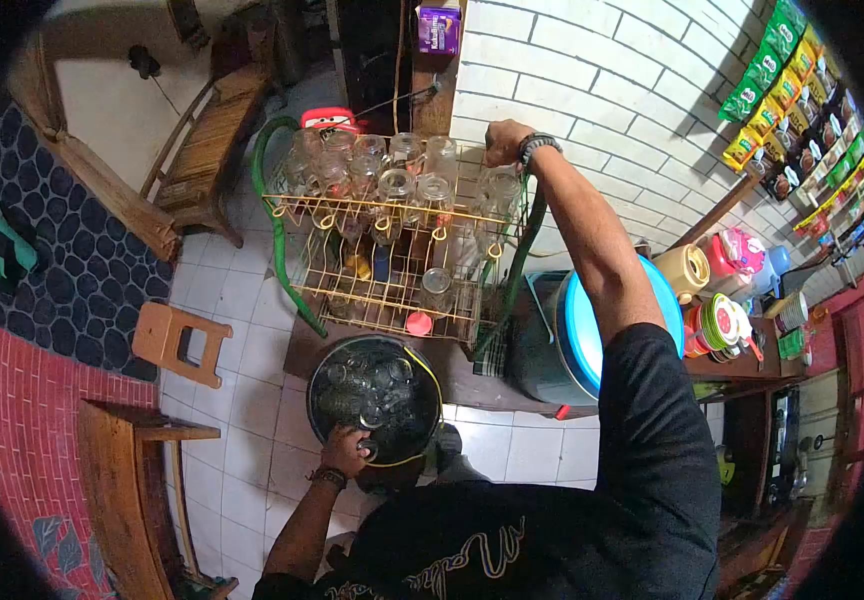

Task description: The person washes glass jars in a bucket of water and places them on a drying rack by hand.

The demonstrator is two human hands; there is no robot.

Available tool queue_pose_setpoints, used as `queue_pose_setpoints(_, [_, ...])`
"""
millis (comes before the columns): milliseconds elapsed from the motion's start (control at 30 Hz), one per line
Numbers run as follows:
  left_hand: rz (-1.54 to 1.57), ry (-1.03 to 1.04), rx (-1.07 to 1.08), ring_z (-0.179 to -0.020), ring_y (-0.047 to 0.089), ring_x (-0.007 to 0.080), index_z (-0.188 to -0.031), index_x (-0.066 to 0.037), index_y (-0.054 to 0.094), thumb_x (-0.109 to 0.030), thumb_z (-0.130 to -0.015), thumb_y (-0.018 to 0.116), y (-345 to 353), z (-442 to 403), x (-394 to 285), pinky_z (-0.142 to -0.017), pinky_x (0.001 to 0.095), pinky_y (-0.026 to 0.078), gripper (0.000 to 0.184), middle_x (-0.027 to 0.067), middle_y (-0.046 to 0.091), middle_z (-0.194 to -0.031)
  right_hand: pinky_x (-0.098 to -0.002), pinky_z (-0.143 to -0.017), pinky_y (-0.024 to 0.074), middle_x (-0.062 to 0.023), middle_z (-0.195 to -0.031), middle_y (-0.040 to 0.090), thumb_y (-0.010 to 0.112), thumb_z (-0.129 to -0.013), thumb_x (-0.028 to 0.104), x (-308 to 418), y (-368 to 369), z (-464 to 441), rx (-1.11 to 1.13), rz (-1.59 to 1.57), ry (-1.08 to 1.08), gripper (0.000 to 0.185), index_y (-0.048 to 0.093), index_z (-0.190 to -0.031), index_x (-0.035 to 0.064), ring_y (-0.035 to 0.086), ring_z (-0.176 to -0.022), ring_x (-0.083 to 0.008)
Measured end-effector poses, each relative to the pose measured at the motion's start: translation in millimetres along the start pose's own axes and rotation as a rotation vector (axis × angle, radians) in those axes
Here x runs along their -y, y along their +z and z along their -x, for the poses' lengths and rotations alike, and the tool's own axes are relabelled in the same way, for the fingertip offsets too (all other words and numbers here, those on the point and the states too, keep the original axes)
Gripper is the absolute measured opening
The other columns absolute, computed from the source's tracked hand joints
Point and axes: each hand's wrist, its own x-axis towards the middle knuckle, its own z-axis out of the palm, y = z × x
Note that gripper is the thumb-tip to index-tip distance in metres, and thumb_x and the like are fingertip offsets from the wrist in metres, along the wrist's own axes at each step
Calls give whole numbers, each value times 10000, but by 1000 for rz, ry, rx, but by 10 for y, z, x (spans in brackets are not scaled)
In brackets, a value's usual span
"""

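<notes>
My left hand (344, 453) is at the near rim of a dark round tub (314, 400), closed on a glass (367, 449). Several more clear glasses (357, 385) lie jumbled in the tub. With the arm stretched far forward, my right hand (508, 143) is above the right end of a gold wire rack (392, 208). Its fingers are curled down on the top of a clear glass (501, 184) there; the fingertips are partly hidden. Other glasses (397, 184) stand crowded along the rack's upper tier, many bottom up.
On the lower tier are a glass (436, 284) and a pink-red round item (419, 323). A large bucket with a blue lid (582, 325) stands under my right arm. Plastic containers (685, 270) and hanging sachets (782, 95) are on the right. An orange-brown stool (184, 343) stands left.
</notes>
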Motion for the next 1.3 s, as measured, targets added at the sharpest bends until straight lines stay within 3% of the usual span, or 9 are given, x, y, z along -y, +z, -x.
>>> queue_pose_setpoints(133, [14,-17,-2,-1289,554,376,-1248,-139,732,-162,-837,775,72,-22,50,-1133,493,452,413,121,663,-1316,-416,-601,633,-193,-850,753,719,-802,260,79,-72,27,31,-199,127,344,758,-960,-42,733,-655,-278])
queue_pose_setpoints(233, [27,-38,8,-1312,544,380,-1260,-144,727,-162,-838,775,75,-16,52,-1135,498,451,425,125,653,-1340,-475,-799,621,-275,-972,759,700,-758,307,105,-15,-33,-20,-314,95,428,749,-922,-85,760,-851,-393])
queue_pose_setpoints(333, [35,-57,7,-1321,540,383,-1269,-145,723,-164,-841,770,12,5,-22,-1141,502,446,430,135,648,-1352,-395,-563,633,-208,-815,755,719,-810,265,180,69,-139,-112,-313,31,379,762,-977,-72,754,-658,-292])
queue_pose_setpoints(400, [28,-63,0,-1321,541,386,-1272,-144,721,-166,-844,766,21,12,-12,-1145,504,443,431,142,647,-1354,-398,-555,635,-220,-842,761,714,-825,262,202,105,-179,-93,-284,25,395,753,-1023,-77,761,-661,-289])
queue_pose_setpoints(467, [54,-26,-29,-1309,549,390,-1257,-136,729,-158,-840,763,154,-20,123,-1144,501,444,419,153,652,-1342,-471,-905,599,-301,-1054,741,652,-766,262,233,139,-164,-102,-267,78,387,783,-997,-18,737,-1035,-428])
queue_pose_setpoints(800, [63,-12,-19,-1332,533,388,-1274,-117,722,-149,-860,716,82,-1,55,-1189,498,398,415,168,648,-1355,-463,-891,610,-288,-1061,744,770,-785,414,192,165,-7,-224,-180,-20,469,778,-964,-19,737,-1024,-430])
queue_pose_setpoints(900, [67,-46,-2,-1336,528,392,-1264,-122,725,-163,-854,722,84,-2,44,-1202,491,384,413,167,646,-1356,-487,-816,618,-306,-964,742,832,-676,524,148,-51,110,-183,-60,-5,624,762,-928,-42,749,-967,-445])
queue_pose_setpoints(1033, [71,-47,-11,-1361,525,375,-1260,-126,722,-170,-850,742,134,-21,105,-1190,492,395,413,163,637,-1390,-495,-704,567,-255,-799,729,868,-596,417,295,-351,549,78,-14,-97,515,706,-733,-51,732,-781,-384])
queue_pose_setpoints(1300, [55,-14,15,-1344,549,374,-1275,-139,721,-206,-839,765,99,-23,96,-1187,489,398,443,164,649,-1371,-451,-801,632,-249,-979,750,798,-668,198,335,-146,694,45,158,-130,334,739,-926,-7,752,-967,-392])
